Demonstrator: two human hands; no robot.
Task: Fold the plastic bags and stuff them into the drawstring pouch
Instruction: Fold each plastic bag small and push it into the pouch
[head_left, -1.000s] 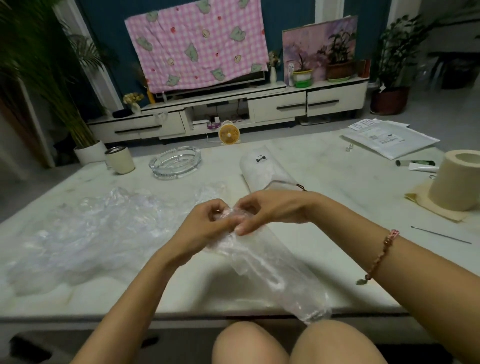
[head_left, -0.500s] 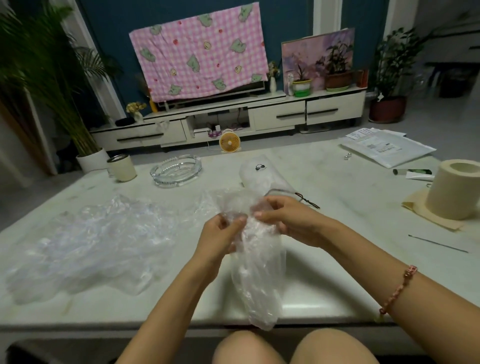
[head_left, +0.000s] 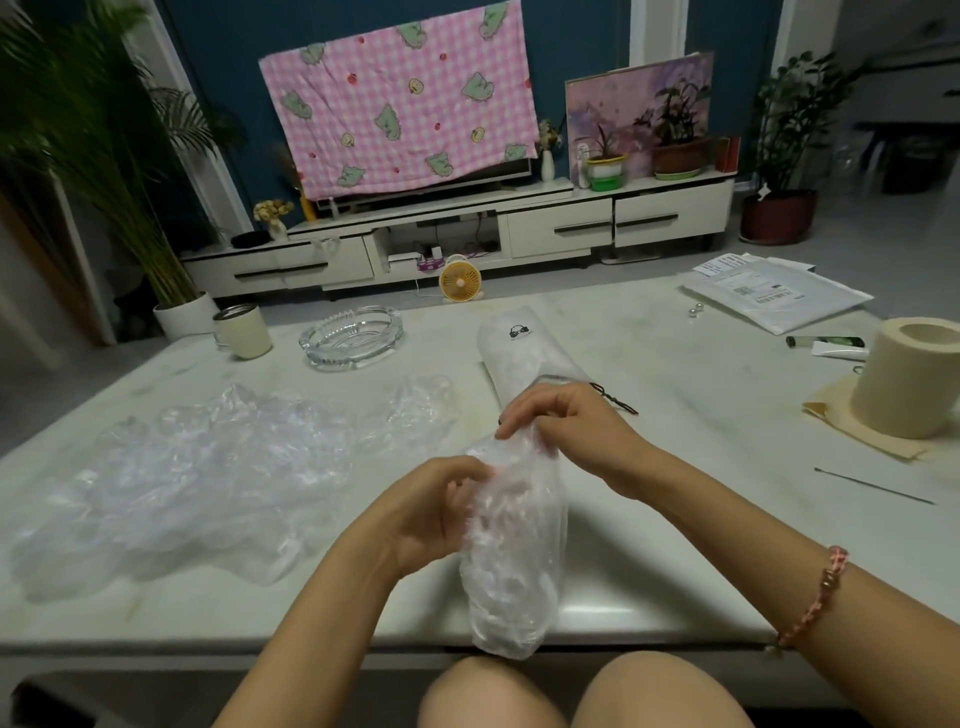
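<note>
Head view: your left hand (head_left: 431, 514) is curled round the left side of a clear plastic bag (head_left: 511, 561), thumb & fingers grasping the crinkled film near its upper end. Your right hand (head_left: 566, 431) comes in from the right & pinches the bag's top edge w/ its fingertips, knuckles up. The bag hangs as a long, narrow, bunched strip btwn both hands. Its top is over the table (head_left: 675, 395); its bottom end drops past the near table edge, just above your knees (head_left: 571, 691).

The pouch (head_left: 524, 358) lies on the table just behind your right hand, white w/ a small dark logo near its far end. Its near end is hidden by that hand, so can't tell how the mouth stands. Its dark cord (head_left: 618, 402) trails out to the right of the hand.

Left of your hands, a loose pile of clear bags (head_left: 197, 478) is spread over the table, crumpled, reaching nearly to the pouch.

Also on the table: a glass ashtray (head_left: 350, 335) & a mug (head_left: 243, 331) at the far left, a white mailer (head_left: 774, 293) at the far right, a paper roll (head_left: 914, 376) standing on a beige sheet at the right edge, a small tube (head_left: 826, 345) just beside the roll, and a thin metal rod (head_left: 872, 486) nearer you. A beaded bracelet (head_left: 815, 597) sits on your right forearm. On the floor beyond the table stands a small yellow fan (head_left: 460, 280).
</note>
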